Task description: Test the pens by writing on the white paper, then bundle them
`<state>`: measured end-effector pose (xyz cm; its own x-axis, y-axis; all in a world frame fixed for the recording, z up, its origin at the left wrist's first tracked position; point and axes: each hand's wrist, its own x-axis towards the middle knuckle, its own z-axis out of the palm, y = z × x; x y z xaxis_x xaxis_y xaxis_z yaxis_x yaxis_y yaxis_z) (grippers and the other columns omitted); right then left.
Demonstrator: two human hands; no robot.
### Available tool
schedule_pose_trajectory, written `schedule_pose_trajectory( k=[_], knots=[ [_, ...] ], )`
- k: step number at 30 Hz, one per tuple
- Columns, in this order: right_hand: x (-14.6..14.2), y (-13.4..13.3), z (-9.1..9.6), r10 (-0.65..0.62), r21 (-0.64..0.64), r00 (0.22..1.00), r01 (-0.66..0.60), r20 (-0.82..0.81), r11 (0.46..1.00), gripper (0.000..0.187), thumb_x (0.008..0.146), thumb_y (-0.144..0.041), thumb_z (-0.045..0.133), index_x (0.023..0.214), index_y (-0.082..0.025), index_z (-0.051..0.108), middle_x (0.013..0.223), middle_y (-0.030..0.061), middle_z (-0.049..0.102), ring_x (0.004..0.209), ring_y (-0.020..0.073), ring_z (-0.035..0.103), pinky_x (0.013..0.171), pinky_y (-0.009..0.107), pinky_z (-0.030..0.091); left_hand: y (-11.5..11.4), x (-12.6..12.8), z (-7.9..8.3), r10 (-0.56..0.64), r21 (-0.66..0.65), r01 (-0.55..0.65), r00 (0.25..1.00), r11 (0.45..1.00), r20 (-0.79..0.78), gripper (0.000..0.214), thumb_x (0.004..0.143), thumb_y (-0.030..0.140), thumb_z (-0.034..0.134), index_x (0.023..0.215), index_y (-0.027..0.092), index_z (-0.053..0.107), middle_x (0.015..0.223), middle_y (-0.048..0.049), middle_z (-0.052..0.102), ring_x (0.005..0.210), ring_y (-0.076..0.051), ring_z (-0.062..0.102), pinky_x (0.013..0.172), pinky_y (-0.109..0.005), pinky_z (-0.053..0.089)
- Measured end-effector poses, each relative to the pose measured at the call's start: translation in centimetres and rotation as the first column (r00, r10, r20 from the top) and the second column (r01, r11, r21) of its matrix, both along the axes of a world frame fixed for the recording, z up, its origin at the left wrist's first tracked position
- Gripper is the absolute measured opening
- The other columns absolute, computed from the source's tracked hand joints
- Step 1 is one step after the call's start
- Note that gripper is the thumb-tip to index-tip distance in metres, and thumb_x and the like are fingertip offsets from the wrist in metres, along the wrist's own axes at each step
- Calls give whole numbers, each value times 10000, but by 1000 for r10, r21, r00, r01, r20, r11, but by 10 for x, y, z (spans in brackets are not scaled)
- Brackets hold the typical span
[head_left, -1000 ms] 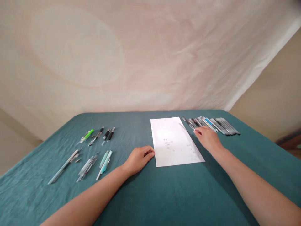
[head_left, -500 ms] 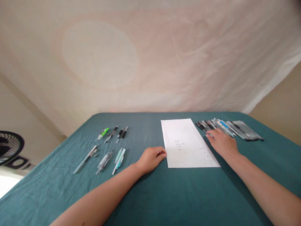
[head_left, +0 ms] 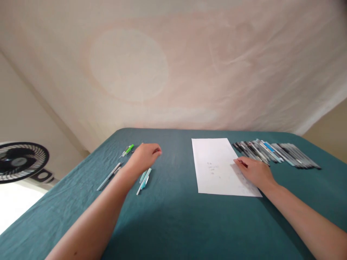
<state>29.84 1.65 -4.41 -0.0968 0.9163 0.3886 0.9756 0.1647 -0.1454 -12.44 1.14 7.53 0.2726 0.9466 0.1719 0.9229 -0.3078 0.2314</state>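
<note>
My left hand [head_left: 145, 156] is raised over the left pens, its fingers curled inward, with no object visible in them. It hides part of these pens. Just below and to its right lie teal and white pens [head_left: 144, 181]; a bright green pen [head_left: 128, 150] is beyond it to the left. My right hand [head_left: 253, 172] is at the right edge of a white sheet of paper [head_left: 208, 151], thumb and fingers pinched together. Something small and dark may be between them, but I cannot make it out. Faint handwriting [head_left: 212, 168] marks the sheet.
A row of several pens [head_left: 273, 151], mostly black, grey and clear, lies beyond my right hand. Long grey pens [head_left: 108, 177] lie at the left. A dark green cloth [head_left: 173, 224] covers the table. A black fan [head_left: 23, 162] stands off the left side.
My left hand has left the sheet's left edge and moved left, up over the pens. My right hand has come back from the pen row to the sheet's right edge. The view has shifted slightly.
</note>
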Motion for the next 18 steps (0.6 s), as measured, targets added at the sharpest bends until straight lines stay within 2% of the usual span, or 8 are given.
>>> schedule_pose_trajectory(
  k=[2, 5, 8, 10, 18],
  knots=[
    [1, 1, 0, -13, -13, 1000, 13, 0, 1000, 329, 883, -447, 409, 841, -251, 670, 738, 2, 694, 655, 180, 624, 510, 259, 310, -3, -25, 2, 67, -76, -75, 993, 994, -102, 226, 829, 355, 495, 834, 194, 654, 791, -47, 670, 766, -206, 605, 661, -269, 383],
    [0, 3, -1, -15, -25, 1000, 15, 1, 1000, 334, 881, -455, 409, 840, -256, 673, 753, 0, 698, 652, 179, 622, 509, 260, 302, -20, -42, -14, 153, -185, -204, 954, 961, -256, 276, 821, 413, 495, 880, 179, 630, 828, -74, 676, 777, -226, 622, 658, -282, 403],
    [0, 3, -1, -8, -27, 1000, 8, -1, 1000, 346, 880, -462, 404, 836, -252, 676, 740, 5, 696, 637, 177, 614, 510, 262, 297, -39, -42, -37, 159, -212, -245, 922, 946, -354, 320, 840, 430, 465, 928, 146, 584, 899, -128, 674, 836, -267, 636, 691, -317, 424],
    [0, 3, -1, 0, -23, 1000, 0, -7, 1000, 348, 878, -461, 405, 830, -248, 677, 722, 7, 691, 627, 174, 606, 510, 262, 294, -47, -38, -45, 165, -209, -259, 909, 943, -382, 326, 847, 421, 460, 961, 129, 548, 911, -154, 670, 846, -284, 643, 688, -328, 434],
    [0, 3, -1, 26, 7, 999, -25, -43, 1000, 351, 876, -454, 408, 807, -236, 674, 714, 9, 690, 609, 164, 596, 513, 255, 287, -47, -31, -45, 176, -190, -293, 866, 937, -468, 313, 841, 388, 461, 1043, 152, 492, 959, -149, 670, 888, -315, 646, 676, -351, 467]
  ],
)
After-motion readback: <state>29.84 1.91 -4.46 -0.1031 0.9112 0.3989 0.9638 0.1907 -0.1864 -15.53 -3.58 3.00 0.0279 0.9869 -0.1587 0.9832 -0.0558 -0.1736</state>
